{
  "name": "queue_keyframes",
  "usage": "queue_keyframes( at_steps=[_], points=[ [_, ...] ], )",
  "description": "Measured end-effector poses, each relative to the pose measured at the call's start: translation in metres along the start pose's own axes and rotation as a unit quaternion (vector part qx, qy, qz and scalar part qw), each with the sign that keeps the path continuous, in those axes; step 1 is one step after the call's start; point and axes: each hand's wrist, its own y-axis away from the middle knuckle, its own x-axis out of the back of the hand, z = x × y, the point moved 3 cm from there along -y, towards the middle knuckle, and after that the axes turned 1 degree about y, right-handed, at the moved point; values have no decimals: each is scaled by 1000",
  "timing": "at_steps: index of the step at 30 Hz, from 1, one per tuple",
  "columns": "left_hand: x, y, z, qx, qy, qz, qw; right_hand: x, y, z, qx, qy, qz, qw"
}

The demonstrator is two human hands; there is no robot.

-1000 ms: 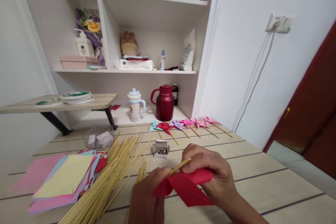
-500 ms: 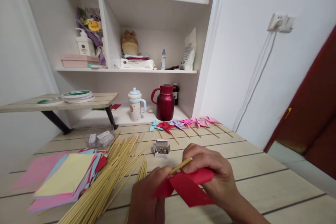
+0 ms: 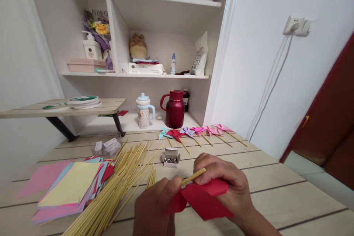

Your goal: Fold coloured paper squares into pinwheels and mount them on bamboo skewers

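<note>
**A:** Surface and room?

**B:** Pale plank tabletop (image 3: 276, 177) with dark seams, set in a white corner. White shelves (image 3: 163, 75) behind it hold a plush toy (image 3: 137, 46), a small blue-capped bottle (image 3: 173, 63) and a white pouch (image 3: 199, 53). On the low ledge under them stand a dark red jug (image 3: 174, 108) and a spotted cup (image 3: 143, 111) with a blue lid. A low side table (image 3: 63, 107) on the left carries round plates. A wall socket (image 3: 297, 26) with a white cable sits on the right wall, beside a dark red door (image 3: 329, 129).

**A:** On the tabletop?

**B:** Stack of coloured paper sheets (image 3: 69, 188) at left, yellow on top. A heap of bamboo sticks (image 3: 118, 184) lies just beside it, partly over it. A small open box of pins (image 3: 170, 158) sits in the middle. At the far edge, a row of finished pinwheels (image 3: 193, 132) in blue, red, purple and pink.

**A:** And your fingers?

**B:** My left hand (image 3: 155, 206) pinches one bamboo stick (image 3: 193, 176) between thumb and forefinger, closed on it; its tip points up and right. My right hand (image 3: 224, 184) is curled over the folded red paper (image 3: 203, 199), fingers narrow and pressing its top fold. The stick meets the red paper between my two hands, low and near me, in front of the pin box, held just above the tabletop
</note>
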Motion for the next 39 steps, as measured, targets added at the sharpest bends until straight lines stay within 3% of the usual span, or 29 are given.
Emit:
queue_keyframes(
  at_steps=[6,19,25,28,34,39],
  points=[
    [4,-6,5,-56,-77,31,995,-1,-1,-2,13,-1,10,1000],
    [6,-8,6,-53,-125,50,989,-6,5,-3,19,23,36,999],
    [6,-9,8,-46,-145,56,987,-13,3,-3,-9,-103,102,989],
    [7,-9,8,-54,-154,61,985,-14,4,-4,-6,-98,110,989],
    [17,-16,13,-140,-198,59,968,-10,4,-7,18,-46,73,996],
    [22,-20,13,-167,-212,49,961,-9,0,-12,48,-29,60,997]
  ],
)
